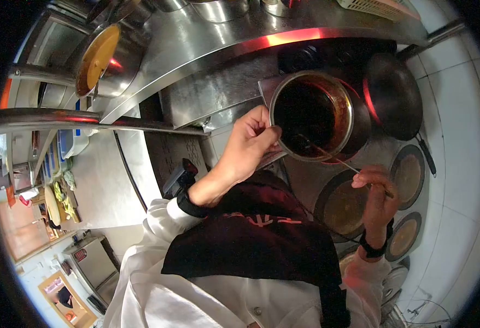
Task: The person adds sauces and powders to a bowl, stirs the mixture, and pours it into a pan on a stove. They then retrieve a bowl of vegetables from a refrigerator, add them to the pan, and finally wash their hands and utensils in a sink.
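My left hand (248, 142) is closed on the rim of a round metal pot (345, 103), thumb over the edge. Dark liquid (300, 112) shows inside the pot, and its inner wall glows reddish brown. On the lower right, my right hand (375, 188) grips the thin metal handle of a long-handled spoon (338, 159). The spoon slants over the pot's near rim, its far end down at the liquid and partly hidden there. Close to the pot's right side rests a dark wok (393, 95).
A steel shelf (196, 41) runs across the top, carrying metal pots. A pot of orange-yellow contents (100, 57) stands at upper left. Several round griddle plates (343, 205) lie below and right of the pot. A white tiled wall (453, 164) borders the right.
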The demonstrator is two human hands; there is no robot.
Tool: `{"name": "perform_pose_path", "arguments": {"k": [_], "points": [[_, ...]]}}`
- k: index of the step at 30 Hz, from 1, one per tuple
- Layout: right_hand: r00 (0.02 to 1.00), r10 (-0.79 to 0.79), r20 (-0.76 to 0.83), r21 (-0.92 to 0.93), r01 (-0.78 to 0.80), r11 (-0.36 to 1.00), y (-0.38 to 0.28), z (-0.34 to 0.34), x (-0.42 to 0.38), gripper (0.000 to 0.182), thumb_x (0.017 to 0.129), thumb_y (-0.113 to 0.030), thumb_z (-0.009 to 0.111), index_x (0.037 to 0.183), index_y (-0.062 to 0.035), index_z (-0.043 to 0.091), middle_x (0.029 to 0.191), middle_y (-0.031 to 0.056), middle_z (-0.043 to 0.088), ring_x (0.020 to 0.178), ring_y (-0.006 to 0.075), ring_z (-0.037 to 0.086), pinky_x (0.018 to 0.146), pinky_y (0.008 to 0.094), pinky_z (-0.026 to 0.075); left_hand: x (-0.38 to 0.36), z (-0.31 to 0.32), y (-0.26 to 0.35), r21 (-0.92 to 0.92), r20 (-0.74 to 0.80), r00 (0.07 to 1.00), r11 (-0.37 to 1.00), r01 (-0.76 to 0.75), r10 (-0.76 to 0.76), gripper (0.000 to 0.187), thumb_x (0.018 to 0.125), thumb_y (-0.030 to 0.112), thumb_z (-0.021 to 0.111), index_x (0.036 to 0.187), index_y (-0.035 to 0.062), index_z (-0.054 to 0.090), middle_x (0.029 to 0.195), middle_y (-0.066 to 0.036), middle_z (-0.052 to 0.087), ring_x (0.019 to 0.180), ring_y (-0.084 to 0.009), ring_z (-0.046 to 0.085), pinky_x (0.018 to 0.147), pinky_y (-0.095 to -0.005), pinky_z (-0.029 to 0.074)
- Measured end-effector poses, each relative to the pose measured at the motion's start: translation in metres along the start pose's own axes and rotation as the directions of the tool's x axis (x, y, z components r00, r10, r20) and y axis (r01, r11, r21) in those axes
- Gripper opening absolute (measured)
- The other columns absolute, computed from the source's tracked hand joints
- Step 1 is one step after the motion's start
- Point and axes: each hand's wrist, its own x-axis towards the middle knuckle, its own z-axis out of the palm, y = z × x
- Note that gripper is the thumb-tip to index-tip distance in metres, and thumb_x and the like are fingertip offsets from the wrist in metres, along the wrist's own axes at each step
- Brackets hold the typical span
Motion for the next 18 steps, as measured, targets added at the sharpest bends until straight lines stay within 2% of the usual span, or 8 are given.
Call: {"name": "perform_pose_path", "arguments": {"k": [3,6,10,12,13,15,16,18], "points": [[0.999,0.009,-0.045,-0.126,-0.014,0.992,-0.003,-0.002,0.000,0.018,0.087,-0.009,0.043,0.079,-0.0013,0.057,0.074,0.0089,0.061,0.078,0.0211,0.057,0.076,0.0332,0.043,0.004,0.006,-0.001,-0.036,0.016,1.000,0.999,0.008,-0.008,0.015,0.081,-0.003,0.049,0.071,0.0063,0.042,0.063,0.004,0.046,0.055,-0.0015,0.041,0.050,-0.0173,0.034],[0.984,0.136,-0.118,-0.043,-0.142,0.989,-0.001,-0.001,-0.002,0.023,0.088,-0.012,0.042,0.075,-0.0012,0.057,0.073,0.0093,0.060,0.078,0.0215,0.057,0.076,0.0326,0.043,0.007,0.011,-0.005,0.002,0.017,0.999,0.999,0.037,-0.037,0.016,0.081,-0.003,0.049,0.070,0.0064,0.041,0.062,0.004,0.045,0.054,-0.0016,0.041,0.049,-0.0172,0.033],[0.986,0.133,-0.101,-0.079,-0.141,0.987,0.007,-0.006,-0.002,0.031,0.090,-0.018,0.039,0.071,-0.0011,0.056,0.073,0.0097,0.059,0.073,0.0206,0.057,0.073,0.0308,0.044,0.011,0.016,-0.006,-0.017,0.003,0.999,0.999,0.046,-0.046,0.016,0.081,-0.003,0.050,0.071,0.0064,0.041,0.063,0.004,0.045,0.054,-0.0014,0.040,0.048,-0.0169,0.033],[0.961,0.235,-0.146,0.096,-0.223,0.970,0.011,-0.005,-0.004,0.036,0.092,-0.023,0.037,0.072,-0.0012,0.056,0.074,0.0104,0.059,0.066,0.0191,0.056,0.067,0.0292,0.044,0.012,0.015,-0.012,-0.048,0.023,1.000,0.999,-0.005,0.006,0.015,0.081,-0.002,0.050,0.071,0.0064,0.042,0.063,0.003,0.046,0.054,-0.0013,0.040,0.048,-0.0166,0.032],[0.960,0.237,-0.148,0.097,-0.224,0.970,0.014,-0.005,-0.005,0.036,0.092,-0.023,0.037,0.072,-0.0012,0.056,0.074,0.0104,0.059,0.066,0.0191,0.056,0.067,0.0292,0.044,0.013,0.016,-0.012,-0.047,0.025,1.000,0.999,-0.003,0.004,0.015,0.081,-0.002,0.050,0.071,0.0064,0.042,0.063,0.003,0.046,0.054,-0.0013,0.040,0.048,-0.0166,0.032],[0.924,0.309,-0.225,0.309,-0.233,0.922,0.018,-0.006,-0.006,0.036,0.093,-0.026,0.036,0.074,-0.0017,0.055,0.073,0.0105,0.058,0.061,0.0174,0.054,0.059,0.0273,0.043,0.013,0.018,-0.010,-0.087,0.020,0.997,0.993,0.080,-0.078,0.014,0.081,-0.002,0.049,0.072,0.0063,0.043,0.064,0.004,0.047,0.055,-0.0012,0.041,0.048,-0.0167,0.033],[0.924,0.309,-0.225,0.308,-0.234,0.922,0.020,-0.006,-0.006,0.036,0.093,-0.026,0.036,0.074,-0.0017,0.055,0.073,0.0105,0.058,0.061,0.0174,0.054,0.059,0.0273,0.043,0.014,0.018,-0.011,-0.087,0.020,0.997,0.993,0.080,-0.078,0.014,0.081,-0.002,0.049,0.072,0.0063,0.043,0.064,0.004,0.047,0.055,-0.0012,0.041,0.048,-0.0167,0.033],[0.888,0.358,-0.288,0.463,-0.198,0.864,0.023,-0.006,-0.007,0.032,0.092,-0.027,0.039,0.079,-0.0018,0.054,0.072,0.0100,0.056,0.059,0.0165,0.052,0.054,0.0271,0.042,0.017,0.018,-0.015,-0.063,0.005,0.999,0.997,0.046,-0.046,0.014,0.081,-0.002,0.049,0.072,0.0064,0.043,0.065,0.003,0.046,0.055,-0.0013,0.041,0.048,-0.0167,0.033]]}}
